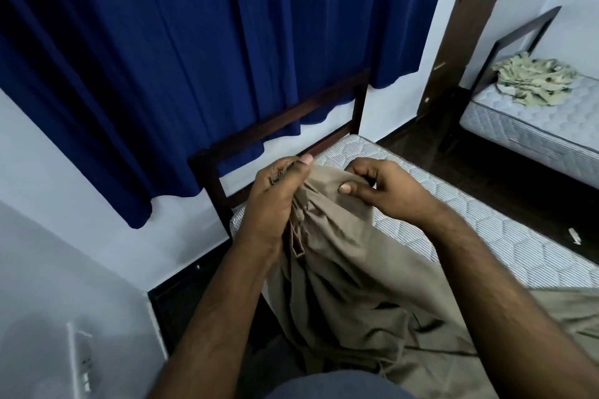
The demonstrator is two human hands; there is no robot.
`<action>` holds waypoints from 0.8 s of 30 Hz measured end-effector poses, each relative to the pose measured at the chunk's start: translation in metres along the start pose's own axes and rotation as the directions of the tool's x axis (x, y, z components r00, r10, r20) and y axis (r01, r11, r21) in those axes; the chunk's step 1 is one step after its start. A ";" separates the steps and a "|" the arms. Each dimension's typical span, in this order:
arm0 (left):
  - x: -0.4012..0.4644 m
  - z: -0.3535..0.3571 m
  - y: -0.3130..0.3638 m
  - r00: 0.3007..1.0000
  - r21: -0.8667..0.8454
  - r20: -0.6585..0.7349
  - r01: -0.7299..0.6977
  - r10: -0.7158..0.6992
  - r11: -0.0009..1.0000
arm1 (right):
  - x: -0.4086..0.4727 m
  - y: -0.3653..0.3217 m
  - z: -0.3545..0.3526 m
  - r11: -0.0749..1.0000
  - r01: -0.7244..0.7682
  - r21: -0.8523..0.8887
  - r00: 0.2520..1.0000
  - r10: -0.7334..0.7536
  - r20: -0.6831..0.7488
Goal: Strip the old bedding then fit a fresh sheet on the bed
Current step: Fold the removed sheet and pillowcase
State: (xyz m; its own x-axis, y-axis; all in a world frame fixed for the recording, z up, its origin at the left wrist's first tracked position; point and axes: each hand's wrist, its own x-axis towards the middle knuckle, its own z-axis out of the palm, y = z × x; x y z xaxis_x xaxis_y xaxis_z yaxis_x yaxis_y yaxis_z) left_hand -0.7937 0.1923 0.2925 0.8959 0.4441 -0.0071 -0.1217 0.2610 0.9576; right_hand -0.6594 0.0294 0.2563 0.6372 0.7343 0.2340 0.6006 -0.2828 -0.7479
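A tan sheet [343, 285] hangs bunched in front of me, and its lower part spreads over the near end of the bed. My left hand [272, 204] grips a gathered edge of the sheet, thumb up. My right hand [385, 188] pinches the fabric beside it, fingers curled round a fold. Below them lies the bare quilted mattress [486, 223] with a grey hexagon pattern. It sits in a dark wooden bed frame [278, 126] whose headboard stands against the wall.
Dark blue curtains [194, 42] hang behind the headboard. A second bed [534, 126] at the right carries a crumpled patterned cloth [534, 81]. Dark floor [486, 172] runs between the beds. A small pale scrap [574, 235] lies on the floor. A wall socket [81, 363] is at lower left.
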 end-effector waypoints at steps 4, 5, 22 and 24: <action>-0.003 0.001 -0.009 0.980 -0.029 0.198 0.016 -0.010 0.999 | 0.003 -0.003 0.004 0.995 0.070 -0.068 0.997 -0.073 -0.041; -0.001 0.000 -0.010 0.976 -0.020 0.219 0.015 -0.010 1.000 | 0.004 -0.006 0.006 0.991 0.093 -0.091 0.993 -0.099 -0.058; 0.009 -0.008 -0.012 0.998 0.040 0.050 0.022 -0.024 0.999 | 0.002 0.000 0.006 0.998 0.058 0.002 0.995 -0.057 -0.083; 0.008 -0.008 -0.010 0.996 -0.117 0.079 0.046 -0.036 0.992 | 0.001 0.011 0.005 0.999 -0.016 -0.034 0.994 0.012 -0.112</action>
State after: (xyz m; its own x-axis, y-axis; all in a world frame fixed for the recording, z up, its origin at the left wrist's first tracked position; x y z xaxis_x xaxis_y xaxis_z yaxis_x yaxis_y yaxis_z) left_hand -0.7887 0.1995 0.2803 0.9309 0.3648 -0.0191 -0.1301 0.3799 0.9159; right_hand -0.6543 0.0298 0.2450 0.6943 0.6571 0.2935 0.6066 -0.3149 -0.7300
